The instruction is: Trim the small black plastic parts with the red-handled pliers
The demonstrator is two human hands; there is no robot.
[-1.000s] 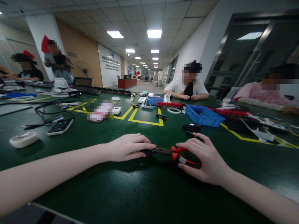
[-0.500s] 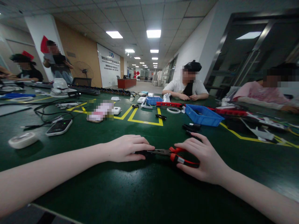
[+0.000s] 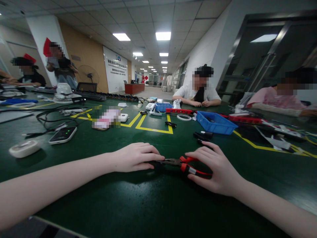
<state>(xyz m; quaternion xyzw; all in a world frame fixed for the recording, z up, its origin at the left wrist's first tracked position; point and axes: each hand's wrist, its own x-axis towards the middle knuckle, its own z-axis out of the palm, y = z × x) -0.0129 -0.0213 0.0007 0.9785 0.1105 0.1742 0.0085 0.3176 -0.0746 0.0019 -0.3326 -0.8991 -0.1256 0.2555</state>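
Note:
My right hand is closed around the red-and-black handles of long-nose pliers, its index finger stretched out above them. The pliers point left, low over the green table. My left hand pinches a small black part at the tip of the pliers' jaws. Fingers cover most of that part, so its kind cannot be made out. Just beyond my right fingertips lie black pieces.
Further back stand a blue bin and a smaller blue tray. To the left lie a phone, a black-faced device, a white oval case and black cables. A person in white sits opposite.

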